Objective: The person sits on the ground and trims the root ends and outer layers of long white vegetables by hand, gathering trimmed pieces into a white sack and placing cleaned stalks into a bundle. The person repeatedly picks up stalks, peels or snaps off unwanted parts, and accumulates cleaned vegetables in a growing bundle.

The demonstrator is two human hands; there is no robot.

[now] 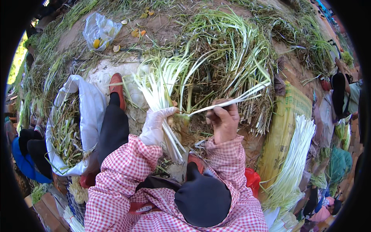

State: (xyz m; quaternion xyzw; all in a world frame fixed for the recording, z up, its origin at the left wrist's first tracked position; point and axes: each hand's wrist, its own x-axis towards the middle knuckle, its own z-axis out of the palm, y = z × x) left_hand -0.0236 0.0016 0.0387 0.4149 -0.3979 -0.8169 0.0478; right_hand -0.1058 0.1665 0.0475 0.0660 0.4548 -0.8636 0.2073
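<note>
My left hand [156, 123], in a thin translucent glove, is closed around a bunch of long white-stemmed green vegetable stalks [156, 90], whose pale lower ends stick out below the fist. Bare, my right hand [223, 120] grips a white stalk [214, 106] between thumb and fingers to the right of the bunch. That stalk runs from near the left thumb up to the right. Behind both hands lies a large heap of uncleaned stalks [240, 72] with brown outer leaves.
An open white woven sack [94, 101] of leaf scraps stands at left. Cleaned white stalks [298, 148] lie on a yellow printed sack [278, 127] at right. A plastic bag [100, 30] with orange fruit is at upper left. Other people sit at both edges.
</note>
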